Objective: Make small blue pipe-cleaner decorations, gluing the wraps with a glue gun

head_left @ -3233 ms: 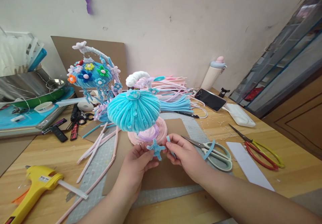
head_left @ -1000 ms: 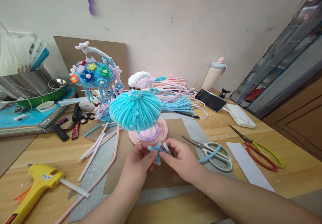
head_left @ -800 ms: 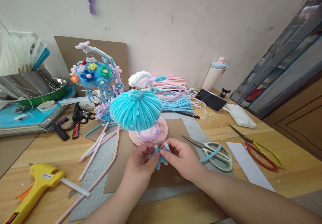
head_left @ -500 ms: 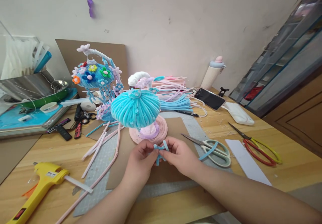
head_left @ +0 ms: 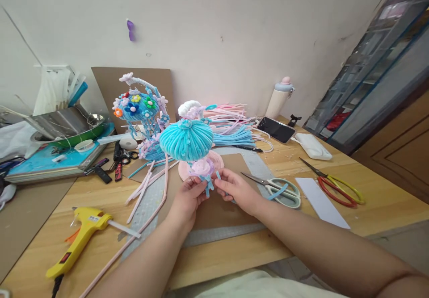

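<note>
My left hand (head_left: pixel 188 196) and my right hand (head_left: pixel 234 190) meet over a brown card sheet (head_left: pixel 217 208) and both pinch a small blue pipe-cleaner starfish (head_left: pixel 208 184). The right hand also holds a short blue pipe-cleaner piece (head_left: pixel 219 176). Just behind the hands stands a blue pipe-cleaner jellyfish dome (head_left: pixel 186 140) on a pink and purple coiled base (head_left: pixel 201 166). A second blue jellyfish (head_left: pixel 139 106), covered with small flowers, stands further back left.
A yellow glue gun (head_left: pixel 80 235) lies front left. Green-handled scissors (head_left: pixel 279 190) and red-and-yellow scissors (head_left: pixel 335 188) lie to the right, with a white paper strip (head_left: pixel 321 202) between them. Pink and blue pipe cleaners (head_left: pixel 231 126), a phone (head_left: pixel 276 129), a bottle (head_left: pixel 278 99) sit behind.
The hands have moved up and away, closer to the coiled base, still working the starfish. The camera has pulled back and tilted, so the table edge now shows.
</note>
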{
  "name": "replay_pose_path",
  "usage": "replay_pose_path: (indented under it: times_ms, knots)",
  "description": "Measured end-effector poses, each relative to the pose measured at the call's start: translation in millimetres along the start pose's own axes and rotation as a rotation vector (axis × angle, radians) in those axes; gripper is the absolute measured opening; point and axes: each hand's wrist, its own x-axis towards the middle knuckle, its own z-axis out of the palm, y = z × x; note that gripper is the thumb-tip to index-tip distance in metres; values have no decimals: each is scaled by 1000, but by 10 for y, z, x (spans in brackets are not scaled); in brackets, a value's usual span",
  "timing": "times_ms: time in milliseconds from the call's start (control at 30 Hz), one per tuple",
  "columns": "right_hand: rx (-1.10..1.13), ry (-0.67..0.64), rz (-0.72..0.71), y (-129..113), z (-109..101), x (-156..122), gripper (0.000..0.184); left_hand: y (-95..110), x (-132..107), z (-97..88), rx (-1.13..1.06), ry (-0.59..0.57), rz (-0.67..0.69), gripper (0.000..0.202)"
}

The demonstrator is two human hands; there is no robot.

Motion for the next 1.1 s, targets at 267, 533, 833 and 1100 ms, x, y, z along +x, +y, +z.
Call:
replay_pose_path:
  times_ms: [267, 533, 833, 1100]
  knots:
    - [-19, 60, -70, 117, 51, 63, 30, 14, -26, 38, -10, -26, 17, 37]
    - [-74, 94, -107, 70, -127, 86, 34, 15, 5, -10, 46, -58, -11, 28]
    - [-318, 117, -225, -8, -129, -8, 8, -3, 12, -8, 136, -102, 110, 26]
    - [-548, 127, -357, 12, -137, 1, 6, -60, 19, -24, 237, -96, 209, 25]
